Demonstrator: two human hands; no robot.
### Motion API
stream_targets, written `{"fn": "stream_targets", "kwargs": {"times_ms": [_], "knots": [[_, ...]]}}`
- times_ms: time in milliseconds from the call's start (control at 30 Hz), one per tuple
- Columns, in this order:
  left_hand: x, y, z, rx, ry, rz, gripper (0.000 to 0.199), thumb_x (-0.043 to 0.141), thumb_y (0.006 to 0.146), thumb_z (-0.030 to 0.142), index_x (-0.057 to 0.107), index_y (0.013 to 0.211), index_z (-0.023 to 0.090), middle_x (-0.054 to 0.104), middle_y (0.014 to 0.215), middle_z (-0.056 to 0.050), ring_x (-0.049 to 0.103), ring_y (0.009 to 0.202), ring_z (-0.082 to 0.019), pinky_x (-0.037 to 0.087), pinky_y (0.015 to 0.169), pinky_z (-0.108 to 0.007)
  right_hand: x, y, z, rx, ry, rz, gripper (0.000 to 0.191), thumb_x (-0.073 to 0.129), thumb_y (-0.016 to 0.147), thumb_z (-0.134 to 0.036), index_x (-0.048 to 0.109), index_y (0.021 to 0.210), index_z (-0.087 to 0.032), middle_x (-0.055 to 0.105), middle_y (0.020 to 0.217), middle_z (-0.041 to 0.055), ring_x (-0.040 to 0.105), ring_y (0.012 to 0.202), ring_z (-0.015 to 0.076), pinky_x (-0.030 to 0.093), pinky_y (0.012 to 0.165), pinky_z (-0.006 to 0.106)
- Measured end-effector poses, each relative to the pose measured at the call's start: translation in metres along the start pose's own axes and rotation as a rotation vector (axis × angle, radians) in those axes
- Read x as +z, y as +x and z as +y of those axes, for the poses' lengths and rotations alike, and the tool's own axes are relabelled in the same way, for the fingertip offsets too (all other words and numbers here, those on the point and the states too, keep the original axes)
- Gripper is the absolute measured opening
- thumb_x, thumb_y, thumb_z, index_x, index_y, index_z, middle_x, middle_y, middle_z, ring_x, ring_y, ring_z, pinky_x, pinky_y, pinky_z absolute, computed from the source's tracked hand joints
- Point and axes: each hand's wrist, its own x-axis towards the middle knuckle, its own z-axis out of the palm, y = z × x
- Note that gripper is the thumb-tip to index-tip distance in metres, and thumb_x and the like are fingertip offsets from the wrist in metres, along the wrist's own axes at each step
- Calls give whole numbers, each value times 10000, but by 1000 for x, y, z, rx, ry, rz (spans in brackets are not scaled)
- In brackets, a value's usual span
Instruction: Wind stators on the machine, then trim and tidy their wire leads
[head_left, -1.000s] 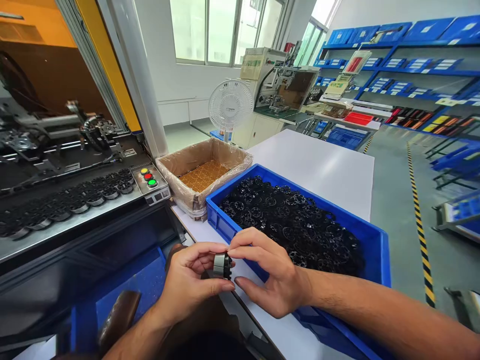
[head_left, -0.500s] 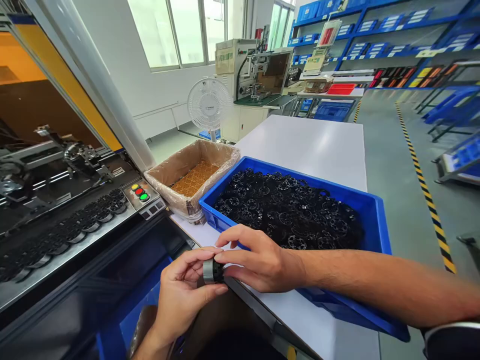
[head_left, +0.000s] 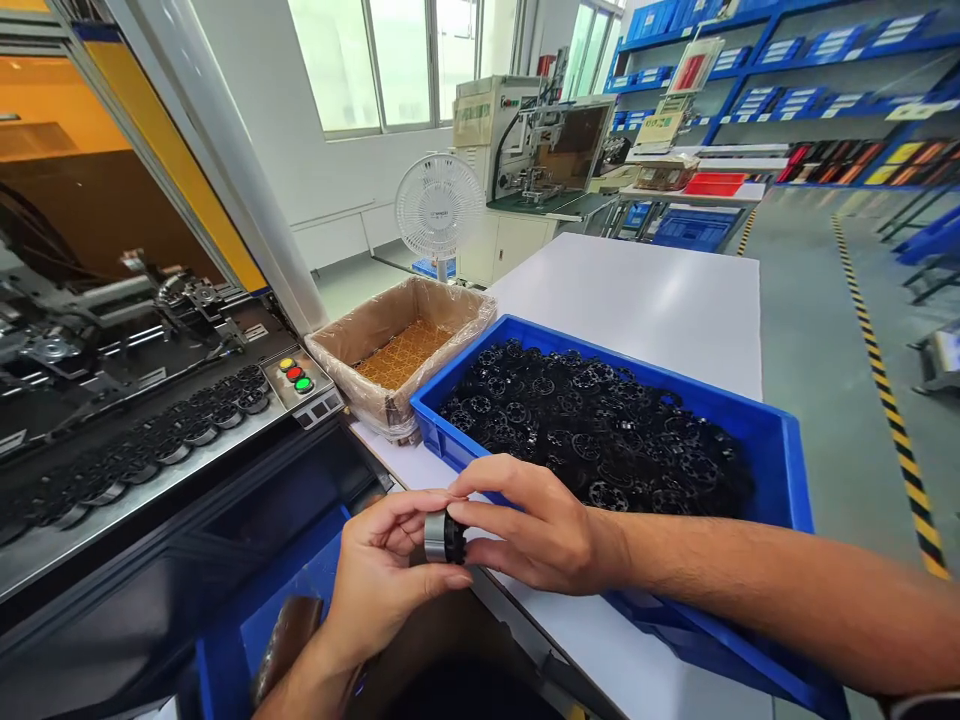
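Note:
My left hand (head_left: pixel 386 565) is closed on a metal ring (head_left: pixel 434 537), holding it between thumb and fingers. A black round plastic part (head_left: pixel 454 540) sits against the ring's right side; whether it is fully seated, I cannot tell. From the right, my right hand (head_left: pixel 529 525) pinches this black part with thumb and fingertips. Both hands are together just before the near edge of the white table. Behind my right hand stands a blue bin (head_left: pixel 796 465) heaped with black round plastic parts (head_left: pixel 570 410).
A plastic-lined box (head_left: pixel 360 408) with brown pieces stands beside the bin. At left, a machine carries a row of black parts with metal rings (head_left: pixel 176 452) and a panel of coloured buttons (head_left: pixel 295 375). A white fan (head_left: pixel 440 207) stands behind the white table (head_left: pixel 637 275).
The view has shifted slightly left, so the scene appears further right. Both hands keep their grip, and the black part's toothed edge shows more clearly beside the ring.

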Motion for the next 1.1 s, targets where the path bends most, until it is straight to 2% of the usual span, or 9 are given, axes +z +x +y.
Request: {"fn": "stream_targets", "kwargs": {"times_ms": [300,500,667,900,967,1100], "knots": [[-1,-1,3,-49,-58,-55,527,957,396,40,819,861,247,814,833,-32,780,761,-185,614,701,-167,-2,2,0,-67,-67,-20,262,576,982,-276,600,1151,-77,676,967,149,671,926,200,617,802,355],[-4,-2,2,-84,-32,-60,542,959,387,42,822,865,257,814,826,-36,780,739,-188,616,697,-169,-3,8,-2,-112,-100,-32,239,542,998,-273,620,1074,-60,687,886,136,680,813,193,616,731,332],[-7,-3,2,-60,5,-43,521,966,398,78,824,864,262,815,849,-39,782,742,-203,623,701,-181,-2,10,-1,-136,-65,-45,211,501,1010,-212,618,1046,-41,689,876,143,678,801,181,609,722,320],[-11,-4,-1,-22,94,-32,540,960,409,71,822,886,281,814,845,-32,783,723,-213,621,683,-177,4,8,3,-201,-118,12,212,552,989,-215,650,1018,-29,691,889,121,655,794,162,592,704,293],[-15,-1,-2,-2,142,-49,534,956,405,63,823,878,274,814,839,-37,782,722,-222,618,673,-175,5,7,4,-204,-150,37,238,559,992,-251,662,989,-37,688,881,109,647,794,148,589,718,276],[-24,2,-4,14,215,-97,541,945,422,53,822,899,276,813,824,-37,776,675,-216,610,634,-164,7,5,5,-218,-188,40,175,584,965,-200,681,963,-55,689,888,96,638,797,144,574,734,263]]}}
